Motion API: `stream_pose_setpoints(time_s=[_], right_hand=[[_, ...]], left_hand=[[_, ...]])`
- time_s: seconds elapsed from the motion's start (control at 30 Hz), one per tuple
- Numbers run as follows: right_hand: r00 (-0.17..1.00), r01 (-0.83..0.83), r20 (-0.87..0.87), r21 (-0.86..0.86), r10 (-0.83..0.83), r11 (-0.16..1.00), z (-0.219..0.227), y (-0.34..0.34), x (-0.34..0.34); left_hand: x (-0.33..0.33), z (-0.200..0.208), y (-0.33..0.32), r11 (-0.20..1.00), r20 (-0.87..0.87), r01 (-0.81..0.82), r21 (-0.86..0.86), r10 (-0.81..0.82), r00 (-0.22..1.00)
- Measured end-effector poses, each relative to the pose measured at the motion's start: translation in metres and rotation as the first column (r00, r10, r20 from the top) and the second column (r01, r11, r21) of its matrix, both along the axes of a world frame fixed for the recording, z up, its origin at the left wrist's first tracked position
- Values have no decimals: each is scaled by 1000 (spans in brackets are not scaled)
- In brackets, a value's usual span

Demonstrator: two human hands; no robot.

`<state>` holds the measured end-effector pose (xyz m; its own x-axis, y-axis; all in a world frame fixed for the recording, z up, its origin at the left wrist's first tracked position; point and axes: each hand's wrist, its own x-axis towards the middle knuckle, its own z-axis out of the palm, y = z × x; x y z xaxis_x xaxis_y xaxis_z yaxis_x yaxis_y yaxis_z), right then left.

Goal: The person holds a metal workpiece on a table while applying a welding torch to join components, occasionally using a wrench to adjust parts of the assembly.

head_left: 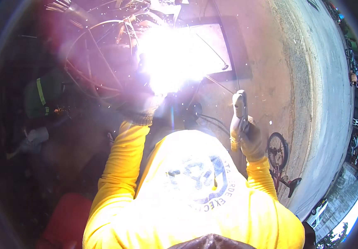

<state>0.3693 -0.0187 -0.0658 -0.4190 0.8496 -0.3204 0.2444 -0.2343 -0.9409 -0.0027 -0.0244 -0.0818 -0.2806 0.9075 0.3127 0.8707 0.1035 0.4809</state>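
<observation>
My right hand (252, 139), in a work glove, is closed around a pale electrode holder (239, 107). A thin welding rod (220, 84) runs from the holder up and left into a blinding white arc (166, 60). My left hand (145, 108), also gloved, is just below the glare, which hides its fingers and anything in them. Curved metal bars (90, 76) form an open frame left of the arc. To the right lies a pale flat panel (219, 35), partly washed out, with a thin dark-tipped rod (212, 51) across it.
Sparks fly around the arc. Dark cables (213, 119) trail between my arms. A bicycle (277, 151) stands beyond my right forearm, and a pale road (326, 103) runs farther right. At left is a person in dark clothing with a bright stripe (41, 91); a red object (67, 220) is lower left.
</observation>
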Motion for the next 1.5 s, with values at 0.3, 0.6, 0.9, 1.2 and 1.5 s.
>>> stream_pose_setpoints(time_s=[0.3,0.6,0.9,1.2,1.5], right_hand=[[976,-90,214,189,49,978,6,3,-1],[986,86,125,163,-107,983,-11,-5,15],[975,85,197,93,-102,992,-18,0,22],[983,164,72,43,-166,986,-25,-3,28],[979,202,20,41,-203,979,-30,-2,32]], left_hand=[[0,-18,1,994,-31,-1,106,4,1000],[6,-5,7,994,47,-28,110,23,999],[12,0,8,995,80,-1,98,-7,997],[10,-6,12,998,5,-40,53,39,999],[-4,-22,16,984,-67,29,176,-17,998]])
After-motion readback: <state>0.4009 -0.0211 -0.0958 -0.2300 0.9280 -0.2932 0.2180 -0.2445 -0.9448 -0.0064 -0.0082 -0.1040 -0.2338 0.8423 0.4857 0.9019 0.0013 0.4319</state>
